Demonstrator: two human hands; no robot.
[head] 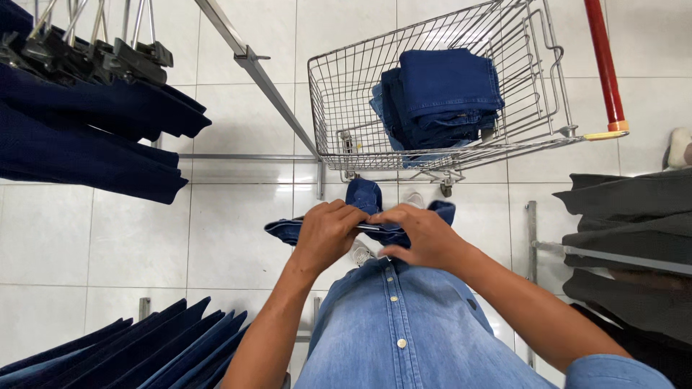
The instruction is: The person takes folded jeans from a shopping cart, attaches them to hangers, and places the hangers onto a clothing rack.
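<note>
Both my hands grip a pair of dark blue jeans (pixel 364 196) at its waistband, held in front of my light denim shirt. My left hand (pixel 326 232) closes on the left part of the band, my right hand (pixel 425 235) on the right part, the two hands almost touching. The jeans hang down below my hands, mostly hidden. Just beyond stands a wire shopping cart (pixel 339 108) with a red handle, holding a stack of folded blue jeans (pixel 443 97).
Dark navy trousers on clip hangers (pixel 94 108) hang from a metal rack at the upper left. More blue garments (pixel 137 349) fill the lower left. Grey-black trousers (pixel 634 230) hang on a rail at the right. White floor tiles lie underneath.
</note>
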